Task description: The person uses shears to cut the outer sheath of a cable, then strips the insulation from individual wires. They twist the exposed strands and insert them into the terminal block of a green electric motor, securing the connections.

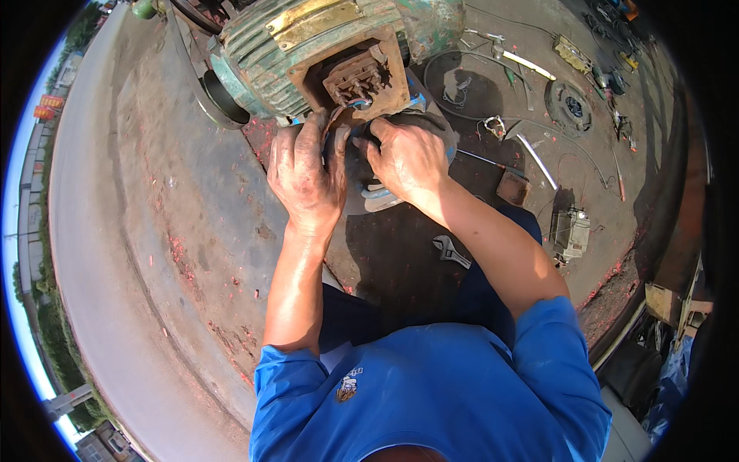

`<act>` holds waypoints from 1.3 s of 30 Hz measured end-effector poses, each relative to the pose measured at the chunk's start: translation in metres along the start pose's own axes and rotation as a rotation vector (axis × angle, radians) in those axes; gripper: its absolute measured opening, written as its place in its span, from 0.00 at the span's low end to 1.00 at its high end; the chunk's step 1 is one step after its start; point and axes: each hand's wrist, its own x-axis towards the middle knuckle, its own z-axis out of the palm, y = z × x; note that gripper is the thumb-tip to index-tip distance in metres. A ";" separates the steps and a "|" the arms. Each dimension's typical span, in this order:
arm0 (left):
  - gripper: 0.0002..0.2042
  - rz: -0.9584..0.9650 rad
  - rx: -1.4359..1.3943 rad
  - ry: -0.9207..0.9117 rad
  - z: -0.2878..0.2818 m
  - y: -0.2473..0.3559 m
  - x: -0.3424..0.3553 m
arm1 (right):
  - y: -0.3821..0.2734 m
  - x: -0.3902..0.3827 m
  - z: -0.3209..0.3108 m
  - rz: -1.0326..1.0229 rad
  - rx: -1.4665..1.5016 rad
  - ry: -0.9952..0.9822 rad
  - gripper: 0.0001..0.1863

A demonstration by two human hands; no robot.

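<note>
A green ribbed electric motor [265,65] stands in front of me, worn and rusty. Its square terminal box [396,73] gapes toward me, with a rusty terminal block [356,75] and a bit of blue wire [359,102] inside. My left hand [308,173], blackened with grease, is at the box's lower edge. A brownish wire [333,117] runs down between its thumb and fingers. My right hand [404,158] is curled just below the box's lower right corner, beside a dark cable [423,118]. What its fingertips grip is hidden.
An adjustable wrench [450,252] lies on the ground near my legs. To the right are a pale metal bar [537,162], a screwdriver [489,160], a grey metal box [570,233] and a round dark part [568,108]. A long cable curves among several tools. A road [92,215] runs along the left.
</note>
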 end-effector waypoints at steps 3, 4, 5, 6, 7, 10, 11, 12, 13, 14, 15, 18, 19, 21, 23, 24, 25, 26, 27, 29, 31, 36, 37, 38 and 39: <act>0.07 0.002 -0.012 -0.003 -0.003 0.007 0.009 | 0.005 0.002 0.008 -0.043 0.030 0.004 0.13; 0.07 -0.001 -0.057 -0.010 -0.004 0.011 0.007 | 0.007 0.003 0.009 -0.053 0.011 -0.026 0.13; 0.08 0.000 -0.102 -0.009 -0.004 0.015 0.007 | 0.008 0.005 0.010 -0.068 -0.011 -0.050 0.13; 0.09 0.000 -0.148 -0.009 -0.004 0.018 0.008 | 0.009 0.006 0.011 -0.078 -0.007 -0.049 0.13; 0.07 -0.014 -0.163 -0.014 -0.003 0.018 0.004 | 0.010 0.006 0.012 -0.087 -0.004 -0.048 0.13; 0.06 -0.030 -0.137 -0.006 -0.006 0.020 -0.008 | 0.008 0.006 0.014 -0.062 0.064 -0.040 0.14; 0.05 -0.102 -0.141 -0.025 -0.007 0.022 -0.013 | 0.007 0.006 0.011 -0.035 0.080 -0.029 0.14; 0.05 -0.119 -0.178 0.002 -0.005 0.025 -0.012 | 0.005 0.006 0.009 -0.010 0.097 -0.019 0.14; 0.04 -0.136 -0.215 0.030 -0.003 0.029 -0.010 | 0.004 0.005 0.008 0.010 0.115 0.000 0.13; 0.04 -0.160 -0.246 0.058 -0.001 0.034 -0.011 | 0.005 0.003 0.007 0.003 0.128 0.005 0.12; 0.05 -0.212 -0.248 0.052 0.000 0.041 -0.008 | 0.006 0.002 0.005 -0.005 0.142 0.011 0.10; 0.05 -0.244 -0.254 0.080 0.004 0.046 0.001 | 0.009 0.001 0.004 -0.049 0.170 0.039 0.10; 0.05 -0.222 -0.236 0.080 0.005 0.045 0.005 | 0.009 0.002 0.004 -0.065 0.189 0.043 0.10; 0.05 -0.187 -0.201 0.081 0.007 0.046 0.010 | 0.010 0.003 0.002 -0.077 0.213 0.030 0.10; 0.05 -0.173 -0.202 0.105 0.011 0.044 0.010 | 0.010 0.001 -0.001 -0.065 0.222 -0.006 0.10; 0.05 -0.177 -0.221 0.129 0.014 0.041 0.008 | 0.011 0.000 0.000 -0.061 0.212 -0.010 0.10; 0.05 -0.180 -0.239 0.152 0.017 0.038 0.006 | 0.011 -0.001 0.002 -0.057 0.203 -0.013 0.10; 0.04 -0.217 -0.253 0.156 0.018 0.035 0.004 | 0.011 -0.002 0.004 -0.053 0.194 -0.018 0.10; 0.04 -0.254 -0.266 0.160 0.017 0.032 0.001 | 0.011 -0.003 0.005 -0.044 0.221 0.029 0.10; 0.06 -0.274 -0.282 0.168 0.016 0.030 0.003 | 0.009 -0.004 0.005 -0.024 0.273 0.123 0.09; 0.06 -0.297 -0.331 0.179 0.019 0.027 -0.001 | 0.008 -0.006 0.005 -0.029 0.324 0.226 0.09; 0.08 -0.097 -0.342 0.153 0.018 0.031 -0.010 | 0.012 -0.007 0.012 -0.130 0.695 0.446 0.08; 0.08 -0.071 -0.312 0.119 0.015 0.034 -0.014 | 0.008 -0.009 0.007 -0.082 0.786 0.385 0.08; 0.09 -0.050 -0.281 0.088 0.012 0.037 -0.018 | 0.003 -0.009 0.000 -0.035 0.874 0.319 0.08; 0.11 -0.024 -0.243 0.067 0.011 0.038 -0.019 | -0.002 -0.008 -0.011 0.066 1.035 0.160 0.10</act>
